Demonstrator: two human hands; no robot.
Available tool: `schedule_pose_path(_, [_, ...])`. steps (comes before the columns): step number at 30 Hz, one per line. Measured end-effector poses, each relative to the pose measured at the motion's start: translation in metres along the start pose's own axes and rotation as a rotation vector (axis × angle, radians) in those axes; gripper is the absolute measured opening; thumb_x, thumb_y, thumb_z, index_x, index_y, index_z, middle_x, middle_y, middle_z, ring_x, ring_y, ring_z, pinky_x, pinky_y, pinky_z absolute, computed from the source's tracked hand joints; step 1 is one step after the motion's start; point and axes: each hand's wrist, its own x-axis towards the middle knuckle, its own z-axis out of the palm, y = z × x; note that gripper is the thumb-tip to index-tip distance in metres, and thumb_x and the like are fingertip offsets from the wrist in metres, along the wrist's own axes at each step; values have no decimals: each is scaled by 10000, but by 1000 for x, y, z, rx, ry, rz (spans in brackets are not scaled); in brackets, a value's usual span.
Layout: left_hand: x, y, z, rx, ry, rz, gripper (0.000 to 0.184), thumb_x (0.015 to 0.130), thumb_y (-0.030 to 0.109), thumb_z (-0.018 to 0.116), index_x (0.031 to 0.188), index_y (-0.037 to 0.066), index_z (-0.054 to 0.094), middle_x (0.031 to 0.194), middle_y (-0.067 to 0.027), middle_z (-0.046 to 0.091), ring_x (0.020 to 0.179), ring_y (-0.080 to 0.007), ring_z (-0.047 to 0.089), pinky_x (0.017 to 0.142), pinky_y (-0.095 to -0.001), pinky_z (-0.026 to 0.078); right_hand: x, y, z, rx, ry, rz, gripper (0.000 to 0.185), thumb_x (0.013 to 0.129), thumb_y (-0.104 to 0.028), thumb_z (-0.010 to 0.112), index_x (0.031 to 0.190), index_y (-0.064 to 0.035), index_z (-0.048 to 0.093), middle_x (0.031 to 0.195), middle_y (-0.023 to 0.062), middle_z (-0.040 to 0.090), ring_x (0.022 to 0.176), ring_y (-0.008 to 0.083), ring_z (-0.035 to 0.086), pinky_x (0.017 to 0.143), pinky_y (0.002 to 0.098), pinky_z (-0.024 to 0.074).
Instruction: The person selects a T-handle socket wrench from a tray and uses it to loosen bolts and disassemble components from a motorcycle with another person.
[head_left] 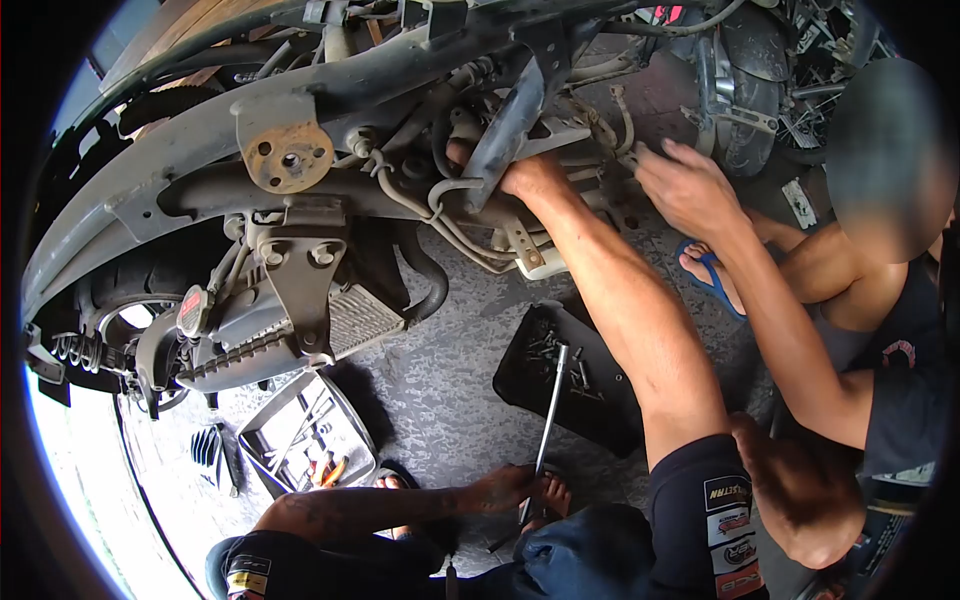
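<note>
My left hand (pixel 505 490), low in the middle of the view, is closed around a long silver rod-shaped tool (pixel 553 400), which slants up over a black tray. My right hand (pixel 522 176) reaches up into the motorcycle frame (pixel 400 85), behind a dark metal bracket (pixel 515 125). Its fingers are largely hidden, so what they touch cannot be made out. Hoses and cables (pixel 440 215) run just below and left of it. Under my right forearm, the black tray (pixel 515 370) holds bolts and small metal parts.
A co-worker sits at the right, with one hand (pixel 690 190) raised near the frame beside my right forearm. A metal tray (pixel 355 425) of tools stands on the floor at lower left. The engine (pixel 240 325) hangs at left, and a wheel (pixel 750 120) is at upper right.
</note>
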Motion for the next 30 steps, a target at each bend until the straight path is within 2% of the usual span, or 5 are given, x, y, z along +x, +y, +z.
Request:
schedule_pose_path(5, [-4,13,-7,18,1,-38,418,949,401,422,1063,27,570,893,-199,639,895,-349,625,767,-435,474,11,2,-14,-514,-158,-157,315,955,-250,353,1203,-96,469,1209,104,528,1159,285,481,863,597,445])
schedule_pose_path(10, [2,11,-9,-143,-7,-27,414,949,383,403,986,11,582,786,-176,629,785,-306,644,705,-414,471,9,-5,-7,81,-75,70,269,905,-216,509,1136,-78,528,1183,92,541,1153,283,481,886,588,448])
schedule_pose_path(23, [-5,22,-22,-67,48,-6,423,952,393,411,1002,3,566,867,-199,623,895,-321,618,776,-399,455,2,2,0,12,70,3,381,964,-358,330,1141,-57,483,1064,174,558,975,357,570,774,600,485])
schedule_pose_path(29, [-8,24,-25,-23,92,-11,400,954,377,428,1013,8,571,885,-196,632,872,-322,623,755,-395,464,-10,8,5,-278,-181,-285,384,911,-361,451,1071,-29,560,954,178,620,842,344,620,782,531,496])
schedule_pose_path(30, [-7,20,-26,-42,86,-22,404,953,378,432,1011,5,577,890,-200,632,878,-326,622,757,-396,465,-33,-8,34,-1242,-61,-360,397,862,-386,511,1010,-32,611,936,182,640,843,331,629,789,493,496])
